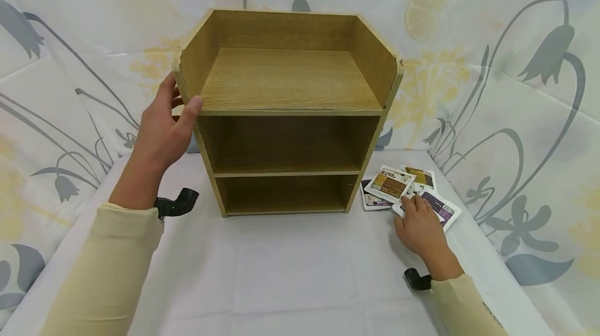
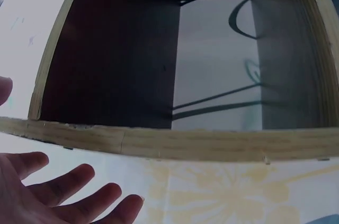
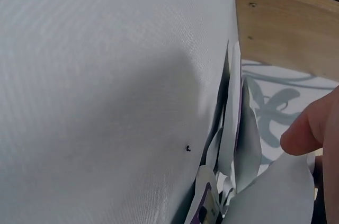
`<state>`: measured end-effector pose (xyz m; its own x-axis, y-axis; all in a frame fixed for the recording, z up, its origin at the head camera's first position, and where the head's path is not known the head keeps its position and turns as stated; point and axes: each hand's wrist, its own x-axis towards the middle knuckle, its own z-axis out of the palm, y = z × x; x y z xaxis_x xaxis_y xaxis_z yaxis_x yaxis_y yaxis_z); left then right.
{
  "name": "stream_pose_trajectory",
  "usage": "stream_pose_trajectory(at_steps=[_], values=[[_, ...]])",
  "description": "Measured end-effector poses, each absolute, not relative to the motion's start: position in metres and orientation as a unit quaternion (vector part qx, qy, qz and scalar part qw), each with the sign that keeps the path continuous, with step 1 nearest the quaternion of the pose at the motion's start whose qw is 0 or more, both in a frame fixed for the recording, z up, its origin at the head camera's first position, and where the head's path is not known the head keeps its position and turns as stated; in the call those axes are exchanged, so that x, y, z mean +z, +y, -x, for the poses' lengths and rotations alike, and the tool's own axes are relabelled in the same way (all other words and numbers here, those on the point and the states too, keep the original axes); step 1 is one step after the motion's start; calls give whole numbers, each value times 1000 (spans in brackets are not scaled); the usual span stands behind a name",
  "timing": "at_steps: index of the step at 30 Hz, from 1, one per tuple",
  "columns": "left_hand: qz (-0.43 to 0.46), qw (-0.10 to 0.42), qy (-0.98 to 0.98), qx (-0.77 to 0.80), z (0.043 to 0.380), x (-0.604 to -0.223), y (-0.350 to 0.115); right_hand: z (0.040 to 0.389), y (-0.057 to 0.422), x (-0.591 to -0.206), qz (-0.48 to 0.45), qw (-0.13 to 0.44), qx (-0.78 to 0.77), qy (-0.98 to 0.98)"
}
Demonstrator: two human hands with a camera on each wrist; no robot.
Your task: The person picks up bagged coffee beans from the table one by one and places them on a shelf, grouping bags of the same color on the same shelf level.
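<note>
A small wooden shelf unit (image 1: 286,114) stands upright on the white cloth, with a walled top and two open compartments below. My left hand (image 1: 165,122) holds its left side panel (image 2: 175,143) near the upper front corner. The thumb lies at the front edge, and the fingers (image 2: 69,181) are spread along the outer face. To the right of the unit, my right hand (image 1: 421,229) pinches a white-edged card with a purple panel (image 1: 440,208) at the pile. Its thumb (image 3: 302,136) is at the card's edge; the other fingers are mostly hidden in the right wrist view.
More printed cards lie overlapped beside the unit's lower right side, among them a brown one (image 1: 390,184) and a yellow one (image 1: 420,175). A floral cloth (image 1: 511,117) hangs behind and at both sides. White cloth (image 1: 290,268) covers the table in front.
</note>
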<state>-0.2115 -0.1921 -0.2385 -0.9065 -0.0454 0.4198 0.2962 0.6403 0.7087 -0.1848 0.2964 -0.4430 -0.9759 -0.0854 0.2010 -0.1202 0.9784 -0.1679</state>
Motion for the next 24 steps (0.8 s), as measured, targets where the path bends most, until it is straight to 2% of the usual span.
stream_pose_trajectory(at_steps=[12,24], values=[[65,218,-869,-439,224,-235,-185,185,301,-443,-66,114,67,-989],[33,227,-862,-452,231,-236,-178,182,304,-434,-56,85,58,-993]])
